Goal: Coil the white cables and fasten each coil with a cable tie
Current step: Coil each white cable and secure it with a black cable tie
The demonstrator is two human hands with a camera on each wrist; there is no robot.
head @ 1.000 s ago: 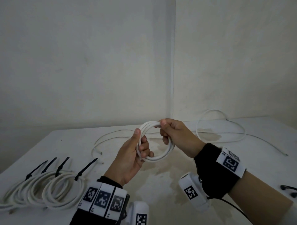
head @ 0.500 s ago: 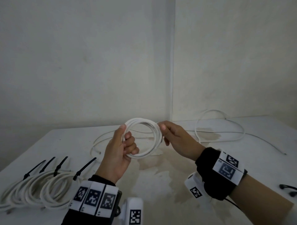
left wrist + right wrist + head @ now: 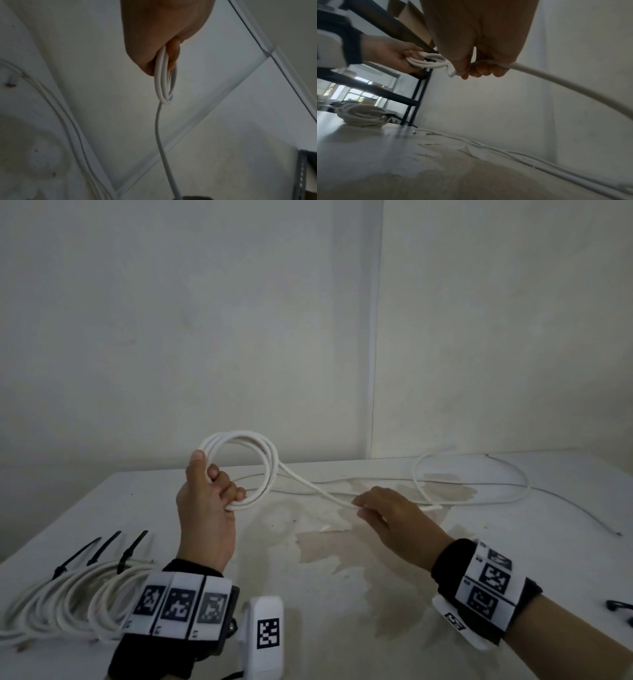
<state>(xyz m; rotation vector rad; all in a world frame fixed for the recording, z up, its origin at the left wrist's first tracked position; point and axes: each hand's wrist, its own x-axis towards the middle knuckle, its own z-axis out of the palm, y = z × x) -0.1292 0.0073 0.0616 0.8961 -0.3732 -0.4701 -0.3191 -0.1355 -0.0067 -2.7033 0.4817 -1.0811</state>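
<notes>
My left hand (image 3: 209, 501) grips a small white cable coil (image 3: 270, 463) of about three loops, held upright above the table; the same coil (image 3: 164, 83) hangs from the fingers in the left wrist view. A single free strand (image 3: 318, 487) runs from the coil down to the right into my right hand (image 3: 387, 515). The right hand's fingers (image 3: 481, 70) curl round that strand (image 3: 556, 83), low over the table. The strand's tail trails on to the right behind the hand.
Several tied white coils (image 3: 68, 601) with black cable ties (image 3: 130, 549) lie at the table's front left. Loose white cable (image 3: 479, 474) loops across the back right of the stained table (image 3: 342, 577). A small black item (image 3: 620, 607) sits at the right edge. Walls stand close behind.
My right hand has left the coil and slid down and right along the free strand. My left hand has lifted the coil slightly and moved it left.
</notes>
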